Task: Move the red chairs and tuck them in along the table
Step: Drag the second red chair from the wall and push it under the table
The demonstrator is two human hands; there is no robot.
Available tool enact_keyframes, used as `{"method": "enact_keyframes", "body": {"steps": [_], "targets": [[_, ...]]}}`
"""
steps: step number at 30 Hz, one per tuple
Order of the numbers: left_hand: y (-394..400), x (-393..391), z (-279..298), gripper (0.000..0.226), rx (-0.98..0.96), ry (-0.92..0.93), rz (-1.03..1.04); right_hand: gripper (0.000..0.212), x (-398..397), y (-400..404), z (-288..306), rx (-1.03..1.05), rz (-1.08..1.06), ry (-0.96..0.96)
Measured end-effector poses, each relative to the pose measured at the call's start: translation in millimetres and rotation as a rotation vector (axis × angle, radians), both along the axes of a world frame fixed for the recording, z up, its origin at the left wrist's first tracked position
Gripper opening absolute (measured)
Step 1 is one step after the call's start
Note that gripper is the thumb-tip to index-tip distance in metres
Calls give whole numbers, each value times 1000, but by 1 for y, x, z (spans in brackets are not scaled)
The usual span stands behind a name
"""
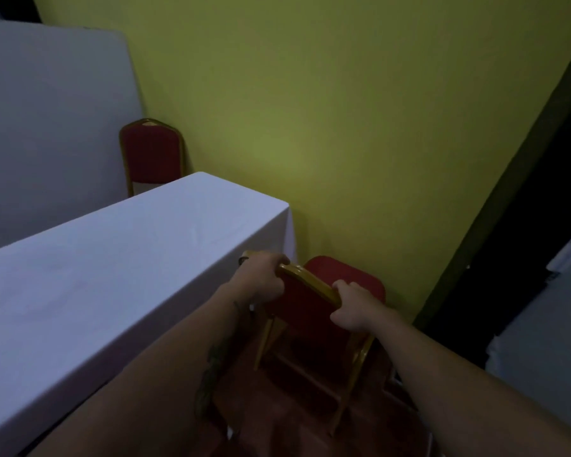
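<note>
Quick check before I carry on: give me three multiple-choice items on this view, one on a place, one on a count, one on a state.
1. Where is the held chair?
A. At the table's end, by the yellow wall
B. On top of the table
C. Behind the grey panel

2. How many red chairs show?
A. One
B. Two
C. Four

3. How do the hands stand on the held chair?
A. Both off it
B. Only the left hand on it
C. Both gripping its backrest top

Answers:
1. A: it stands just past the table's corner, in front of the wall.
2. B: the held chair and the far chair beyond the table.
3. C: the left hand and right hand each wrap fingers over the gold frame.
</note>
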State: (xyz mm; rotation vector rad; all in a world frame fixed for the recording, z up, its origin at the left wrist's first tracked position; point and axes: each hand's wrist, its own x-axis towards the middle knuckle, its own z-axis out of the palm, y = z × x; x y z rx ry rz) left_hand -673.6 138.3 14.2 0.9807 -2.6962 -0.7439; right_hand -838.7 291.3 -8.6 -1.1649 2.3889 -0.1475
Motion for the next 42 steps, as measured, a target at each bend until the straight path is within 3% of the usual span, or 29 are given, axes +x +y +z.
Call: {"method": "enact_keyframes", "body": {"steps": [4, 6, 14, 21, 25, 28, 31, 34, 38, 40, 42], "targets": [[-16, -39, -14, 62, -290, -310, -69, 65, -23, -11, -13, 13, 111, -86], [-23, -53, -23, 56, -322, -401, -69, 66, -36, -13, -26, 10, 157, -113], [-17, -82, -31, 27, -261, -400, 59, 64, -66, -18, -44, -6, 267, -218], [7, -71, -18, 29, -247, -471, -14, 77, -73, 7, -48, 0, 313, -238], [17, -53, -32, 31, -179, -414, -75, 67, -79, 24, -51, 12, 314, -229], [22, -38, -42, 49, -113, -399, -90, 55, -84, 39, -56, -25, 263, -213], [33, -21, -55, 38, -13, -413, -36, 50, -92, 50, -62, -39, 207, -211], [43, -17, -57, 36, 81, -401, -41, 44, -95, 57, -68, -89, 93, -203], [59, -27, -60, 31, 3, -407, -128, 39, -92, 73, -76, -186, -214, -180], [62, -28, -65, 31, 36, -385, -166, 47, -96, 87, -82, -248, -518, -126], [60, -23, -69, 37, 105, -390, -181, 51, -96, 101, -87, -379, -941, -366]]}}
